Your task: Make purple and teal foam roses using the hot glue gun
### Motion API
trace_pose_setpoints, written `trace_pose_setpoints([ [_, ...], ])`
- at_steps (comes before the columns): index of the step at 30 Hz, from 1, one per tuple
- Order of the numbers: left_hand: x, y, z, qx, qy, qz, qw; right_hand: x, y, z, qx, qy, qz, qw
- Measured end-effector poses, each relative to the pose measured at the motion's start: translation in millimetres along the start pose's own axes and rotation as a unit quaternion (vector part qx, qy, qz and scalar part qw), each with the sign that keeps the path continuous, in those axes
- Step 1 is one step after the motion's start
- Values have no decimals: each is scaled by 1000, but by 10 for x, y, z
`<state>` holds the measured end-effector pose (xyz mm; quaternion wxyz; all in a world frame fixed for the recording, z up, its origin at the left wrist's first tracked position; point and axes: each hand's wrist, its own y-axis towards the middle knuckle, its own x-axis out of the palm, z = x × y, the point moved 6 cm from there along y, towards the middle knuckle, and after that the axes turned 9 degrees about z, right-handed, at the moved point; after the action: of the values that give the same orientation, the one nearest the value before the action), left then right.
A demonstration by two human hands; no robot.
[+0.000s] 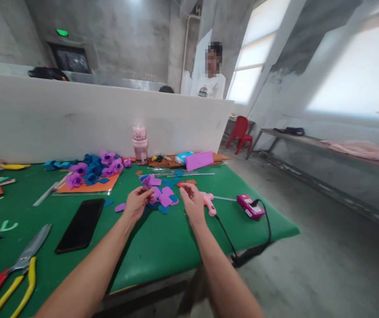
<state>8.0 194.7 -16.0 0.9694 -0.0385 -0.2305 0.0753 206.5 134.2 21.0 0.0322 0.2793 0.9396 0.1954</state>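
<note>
Purple pieces (165, 199) lie beside the pinching left hand (137, 204); its hold is unclear; the right hand (193, 204) gapes half-open, empty.

Windows (253, 48) at right glare (nearly white); wide-angle stretch distorts the edges.

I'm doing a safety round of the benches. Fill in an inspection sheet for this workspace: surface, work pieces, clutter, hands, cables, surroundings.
Surface: green tabletop, strewn with cut scraps.
Work pieces: purple and blue petal pieces in a loose pile; flowers on an orange sheet; pink glue gun.
Clutter: black phone; shears with red and yellow handles; pink bottle.
Left hand: at the petal pieces; grip unclear.
Right hand: fingers bent, beside the glue gun; nothing clearly held.
Cables: black glue-gun cord; black power cable plugged into a purple power strip; both reach the table's edge.
Surroundings: white partition; red chair; person in a white top beyond the partition.
</note>
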Motion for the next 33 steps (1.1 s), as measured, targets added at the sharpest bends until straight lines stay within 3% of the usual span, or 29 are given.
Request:
trace_pose_setpoints([
  [2,-7,13,9,4,-5,4,1000,-475,43,-16,-39,-148,21,988],
  [4,-1,14,-1,-2,-6,-6,1000,-881,87,24,-61,-318,39,945],
  [6,5,3,-6,-3,-7,-16,1000,-1127,139,162,-22,-443,24,896],
  [9,26,-18,4,-1,-2,-28,1000,-1128,202,400,47,-510,-77,855],
  [12,67,-28,52,-3,3,-28,1000,-976,259,480,59,-521,-131,841],
  [17,107,-137,176,-3,-3,-12,1000,-932,248,380,46,-500,-126,856],
  [19,87,-247,205,1,-6,-6,1000,-965,171,268,49,-440,-98,892],
  [21,35,-385,218,8,-17,7,1000,-987,50,123,80,-281,-55,955],
  [23,-39,-533,202,9,-25,28,999,-951,-123,10,158,-74,-42,984],
  [25,-105,-676,146,-6,-21,38,999,-831,-344,-57,266,65,-84,958],
  [27,-155,-797,68,-23,-9,31,999,-725,-533,-134,318,130,-113,932],
  [33,-302,-951,-102,-37,6,35,999,-514,-833,-249,259,69,-164,949],
])
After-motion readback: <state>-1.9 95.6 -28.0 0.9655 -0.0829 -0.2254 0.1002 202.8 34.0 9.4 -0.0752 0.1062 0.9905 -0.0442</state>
